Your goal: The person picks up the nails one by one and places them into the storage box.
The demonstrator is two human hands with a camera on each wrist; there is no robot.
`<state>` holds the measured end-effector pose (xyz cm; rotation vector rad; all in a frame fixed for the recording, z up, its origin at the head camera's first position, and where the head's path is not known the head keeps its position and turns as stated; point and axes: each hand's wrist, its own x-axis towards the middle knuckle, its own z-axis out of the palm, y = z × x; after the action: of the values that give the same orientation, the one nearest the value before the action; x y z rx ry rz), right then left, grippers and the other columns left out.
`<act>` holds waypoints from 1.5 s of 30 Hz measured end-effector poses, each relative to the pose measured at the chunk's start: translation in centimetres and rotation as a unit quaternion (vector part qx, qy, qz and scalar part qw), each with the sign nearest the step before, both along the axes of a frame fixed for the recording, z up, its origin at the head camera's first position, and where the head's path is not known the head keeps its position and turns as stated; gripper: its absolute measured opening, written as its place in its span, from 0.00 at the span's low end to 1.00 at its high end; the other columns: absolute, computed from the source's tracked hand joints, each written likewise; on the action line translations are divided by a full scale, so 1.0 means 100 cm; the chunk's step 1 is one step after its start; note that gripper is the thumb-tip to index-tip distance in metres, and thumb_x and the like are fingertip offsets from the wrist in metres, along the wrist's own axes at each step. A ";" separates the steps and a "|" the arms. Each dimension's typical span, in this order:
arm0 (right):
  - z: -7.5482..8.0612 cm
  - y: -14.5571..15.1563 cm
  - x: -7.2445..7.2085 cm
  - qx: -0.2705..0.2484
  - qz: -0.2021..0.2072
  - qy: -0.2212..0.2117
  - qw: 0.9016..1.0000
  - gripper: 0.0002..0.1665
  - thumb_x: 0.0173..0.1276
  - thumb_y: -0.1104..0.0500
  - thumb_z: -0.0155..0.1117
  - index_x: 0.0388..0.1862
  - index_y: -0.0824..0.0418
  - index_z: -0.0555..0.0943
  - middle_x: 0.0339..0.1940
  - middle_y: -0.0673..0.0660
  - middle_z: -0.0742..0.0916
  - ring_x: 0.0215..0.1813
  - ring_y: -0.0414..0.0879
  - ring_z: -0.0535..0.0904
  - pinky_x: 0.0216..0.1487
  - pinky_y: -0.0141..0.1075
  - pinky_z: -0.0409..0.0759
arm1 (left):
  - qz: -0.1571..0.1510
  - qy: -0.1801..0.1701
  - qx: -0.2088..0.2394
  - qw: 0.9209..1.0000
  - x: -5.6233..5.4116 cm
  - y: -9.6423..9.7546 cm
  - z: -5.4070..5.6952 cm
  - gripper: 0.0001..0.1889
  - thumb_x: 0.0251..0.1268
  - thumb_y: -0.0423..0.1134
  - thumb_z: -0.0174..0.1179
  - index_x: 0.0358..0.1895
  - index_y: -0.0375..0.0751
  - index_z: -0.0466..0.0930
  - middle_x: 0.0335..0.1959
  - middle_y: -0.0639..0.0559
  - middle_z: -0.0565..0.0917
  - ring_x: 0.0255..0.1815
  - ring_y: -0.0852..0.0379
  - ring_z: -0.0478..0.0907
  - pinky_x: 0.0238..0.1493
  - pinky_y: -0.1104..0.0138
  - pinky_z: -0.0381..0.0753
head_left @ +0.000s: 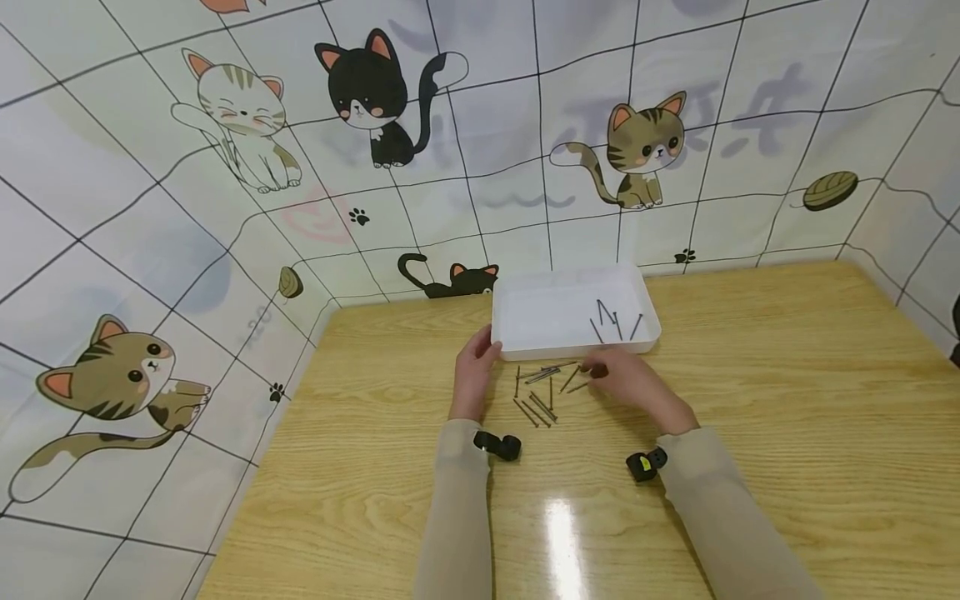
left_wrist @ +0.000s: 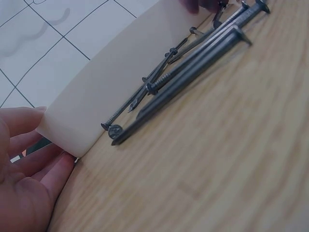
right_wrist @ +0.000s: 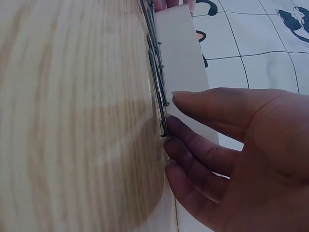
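My left hand grips the front left corner of a white tray, with its fingers about the corner in the left wrist view. Just in front of the tray, several dark metal nails lie loosely scattered on the table. My right hand is low at the right side of this scatter. In the right wrist view its thumb stands apart from the other fingers, and the fingertips are right at the head end of a nail. Several more nails lie inside the tray at its right end.
The light wood table stretches out on both sides and toward me. A white cloth with cats and grid lines hangs behind the tray and along the left. Each wrist wears a small black camera.
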<state>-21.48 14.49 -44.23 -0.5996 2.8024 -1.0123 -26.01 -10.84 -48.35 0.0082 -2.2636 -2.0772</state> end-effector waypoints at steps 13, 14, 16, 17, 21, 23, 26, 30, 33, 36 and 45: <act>0.002 0.005 0.003 0.054 0.004 -0.015 0.998 0.08 0.55 0.68 0.59 0.33 0.60 0.82 0.34 0.54 0.81 0.39 0.50 0.76 0.40 0.45 0.74 | -0.008 -0.014 0.003 1.000 0.011 0.002 0.021 0.25 0.64 0.40 0.53 0.63 0.39 0.64 0.61 0.45 0.68 0.60 0.52 0.64 0.59 0.58 0.62; 0.002 0.005 0.002 0.056 0.007 -0.014 0.998 0.08 0.55 0.68 0.59 0.32 0.60 0.82 0.34 0.54 0.81 0.38 0.50 0.76 0.39 0.45 0.74 | -0.007 -0.013 0.005 1.000 0.009 0.002 0.018 0.24 0.64 0.40 0.53 0.63 0.40 0.64 0.61 0.46 0.68 0.60 0.53 0.65 0.59 0.58 0.62; 0.003 0.006 0.002 0.065 0.006 -0.011 0.998 0.07 0.55 0.68 0.60 0.32 0.60 0.82 0.33 0.54 0.81 0.38 0.49 0.75 0.39 0.44 0.74 | -0.005 -0.012 0.006 1.000 0.005 0.001 0.012 0.23 0.64 0.40 0.53 0.63 0.43 0.65 0.60 0.48 0.69 0.59 0.55 0.65 0.59 0.58 0.62; 0.004 0.006 0.002 0.069 0.006 -0.009 0.998 0.07 0.55 0.67 0.60 0.32 0.60 0.82 0.32 0.53 0.81 0.37 0.49 0.75 0.39 0.44 0.74 | -0.003 -0.012 0.004 1.000 0.003 0.001 0.009 0.23 0.64 0.40 0.53 0.63 0.44 0.66 0.60 0.50 0.70 0.59 0.56 0.66 0.59 0.58 0.63; 0.006 0.006 0.003 0.078 0.008 -0.014 0.997 0.07 0.54 0.68 0.60 0.31 0.60 0.82 0.32 0.53 0.82 0.36 0.48 0.75 0.38 0.43 0.74 | 0.007 -0.010 0.000 1.000 -0.001 0.001 0.000 0.23 0.63 0.42 0.53 0.62 0.48 0.67 0.59 0.54 0.71 0.58 0.59 0.66 0.58 0.60 0.63; 0.007 0.005 0.004 0.079 0.008 -0.021 0.997 0.08 0.54 0.69 0.60 0.31 0.60 0.82 0.32 0.53 0.82 0.36 0.48 0.76 0.38 0.43 0.74 | 0.011 -0.013 -0.003 1.000 -0.002 0.001 -0.001 0.23 0.63 0.43 0.53 0.62 0.48 0.67 0.58 0.56 0.71 0.57 0.60 0.66 0.58 0.61 0.63; 0.009 0.004 0.004 0.085 0.008 -0.029 0.996 0.09 0.54 0.69 0.58 0.32 0.60 0.82 0.32 0.54 0.82 0.35 0.47 0.76 0.37 0.42 0.74 | 0.014 -0.016 -0.001 1.000 -0.001 0.002 -0.001 0.23 0.63 0.43 0.54 0.62 0.48 0.66 0.58 0.56 0.71 0.57 0.61 0.66 0.58 0.62 0.63; 0.009 0.002 0.005 0.095 0.004 -0.038 0.995 0.10 0.54 0.70 0.56 0.32 0.61 0.82 0.33 0.54 0.82 0.35 0.47 0.76 0.38 0.42 0.74 | 0.008 -0.009 0.001 1.000 0.000 0.001 0.002 0.23 0.63 0.41 0.53 0.62 0.45 0.66 0.59 0.52 0.70 0.58 0.57 0.66 0.58 0.60 0.63; 0.010 0.000 0.006 0.101 0.002 -0.039 0.994 0.12 0.53 0.71 0.55 0.34 0.62 0.81 0.34 0.55 0.82 0.36 0.48 0.75 0.37 0.42 0.74 | -0.001 -0.013 0.007 1.000 0.006 0.002 0.011 0.24 0.64 0.39 0.53 0.63 0.42 0.65 0.60 0.48 0.69 0.60 0.53 0.64 0.59 0.58 0.62; 0.011 -0.003 0.008 0.105 0.012 -0.023 0.994 0.12 0.53 0.72 0.54 0.35 0.63 0.80 0.35 0.56 0.82 0.36 0.48 0.74 0.36 0.41 0.73 | -0.003 -0.024 0.009 1.000 0.013 0.003 0.021 0.25 0.64 0.40 0.53 0.63 0.40 0.63 0.61 0.46 0.68 0.61 0.50 0.63 0.60 0.57 0.61; 0.012 -0.010 0.010 0.095 0.022 -0.005 0.995 0.16 0.53 0.75 0.52 0.37 0.62 0.81 0.35 0.56 0.81 0.36 0.47 0.74 0.37 0.40 0.72 | -0.006 -0.023 0.010 1.000 0.012 0.003 0.020 0.24 0.64 0.39 0.52 0.63 0.41 0.64 0.61 0.47 0.68 0.61 0.52 0.64 0.59 0.58 0.61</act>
<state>-20.45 13.54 -43.08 -0.6276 2.8202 -0.7277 -24.86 -10.52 -46.38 0.0433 -2.2733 -2.1278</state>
